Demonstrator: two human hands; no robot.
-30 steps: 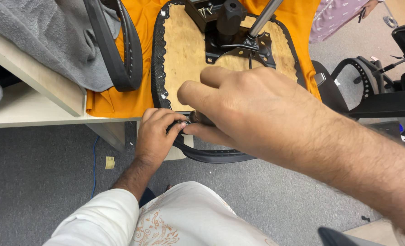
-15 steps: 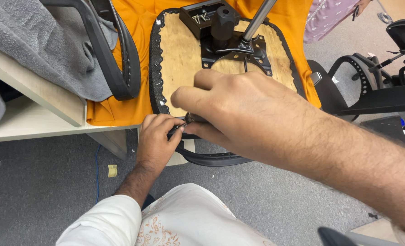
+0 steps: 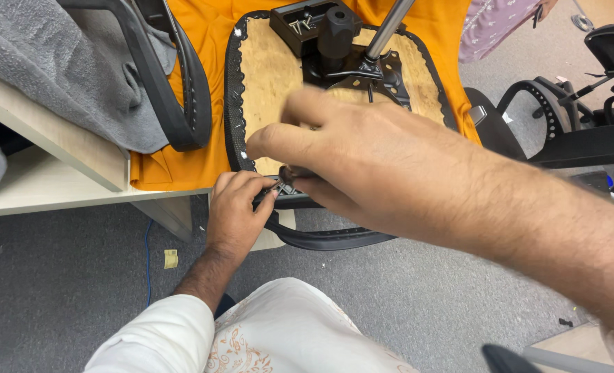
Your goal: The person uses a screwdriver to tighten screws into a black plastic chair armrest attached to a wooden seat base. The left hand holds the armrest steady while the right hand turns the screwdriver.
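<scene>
Grey cloth (image 3: 65,76), orange cloth (image 3: 210,41)

An upturned office chair seat (image 3: 272,76), its bare wooden underside framed by a black studded rim, lies on an orange cloth (image 3: 203,148) spread over a pale worktable (image 3: 51,190). At the seat's near edge, the left hand (image 3: 236,207) pinches small metal hardware against the rim, while the right hand (image 3: 362,155) reaches in from the right, fingers curled over the same spot. A black metal mechanism plate (image 3: 352,65) with a grey gas cylinder (image 3: 388,27) stands bolted at the seat's far middle. A curved black armrest (image 3: 176,90) rests on a grey blanket (image 3: 51,76) to the left. Further chair parts (image 3: 583,117) sit on the grey floor at right.
</scene>
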